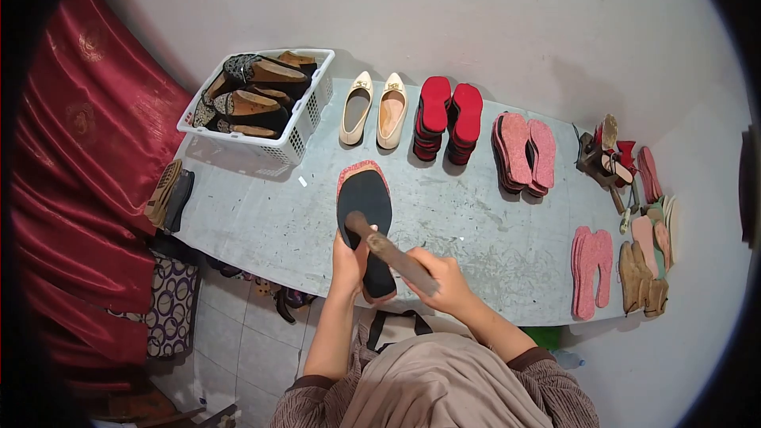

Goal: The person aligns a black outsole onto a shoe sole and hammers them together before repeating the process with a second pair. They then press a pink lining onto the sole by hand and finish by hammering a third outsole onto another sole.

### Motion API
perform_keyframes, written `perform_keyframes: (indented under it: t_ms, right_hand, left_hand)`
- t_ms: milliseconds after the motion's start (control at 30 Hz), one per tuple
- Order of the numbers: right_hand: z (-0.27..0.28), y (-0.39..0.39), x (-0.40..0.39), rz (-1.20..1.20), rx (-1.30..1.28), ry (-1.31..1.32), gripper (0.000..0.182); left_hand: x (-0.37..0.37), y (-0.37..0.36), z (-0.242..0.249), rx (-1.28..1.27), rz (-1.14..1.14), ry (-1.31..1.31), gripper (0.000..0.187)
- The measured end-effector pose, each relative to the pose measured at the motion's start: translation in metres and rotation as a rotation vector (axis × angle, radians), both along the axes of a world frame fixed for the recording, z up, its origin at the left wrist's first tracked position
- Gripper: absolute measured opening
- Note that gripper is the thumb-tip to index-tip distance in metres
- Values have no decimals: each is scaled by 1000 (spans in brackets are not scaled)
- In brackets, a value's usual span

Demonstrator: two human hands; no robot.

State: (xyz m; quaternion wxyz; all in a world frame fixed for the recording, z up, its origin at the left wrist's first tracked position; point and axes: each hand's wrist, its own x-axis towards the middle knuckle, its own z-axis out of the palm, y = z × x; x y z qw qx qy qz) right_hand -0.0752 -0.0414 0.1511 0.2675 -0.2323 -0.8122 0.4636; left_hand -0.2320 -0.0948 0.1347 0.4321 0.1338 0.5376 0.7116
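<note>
My left hand is closed around the side of a shoe near the table's front edge. Its flat black sole faces up, with a pink-red speckled border around the toe. In my right hand is a hammer with a thick wooden handle. The dark hammer head appears over the middle of the sole; whether it touches cannot be made out. Most of the shoe's upper is hidden beneath the sole.
A white basket of shoes stands back left, beside cream flats. Stacks of red soles and pink soles line the back. More pink soles, brown shoe lasts and tools lie right. A red curtain hangs left.
</note>
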Motion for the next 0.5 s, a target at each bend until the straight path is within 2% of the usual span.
perform_keyframes:
  t_ms: [33, 100, 233, 333, 467, 500]
  right_hand:
    - [2, 1, -2, -1, 0, 1, 25]
    - [9, 2, -6, -58, 19, 227, 23]
    - [27, 14, -11, -122, -9, 23, 21]
    - [16, 9, -5, -98, 16, 171, 15]
    - [12, 4, -3, -108, -2, 69, 15]
    - [7, 3, -2, -120, 28, 72, 15]
  left_hand:
    - [0, -1, -2, 21, -15, -12, 29]
    - [1, -4, -1, 54, -42, 28, 30]
    - [3, -4, 1, 115, -81, 23, 30]
    - [-2, -3, 3, 151, -67, -10, 30]
    - [-1, -6, 14, 110, 6, -28, 30]
    - [-2, -3, 11, 152, 24, 41, 30]
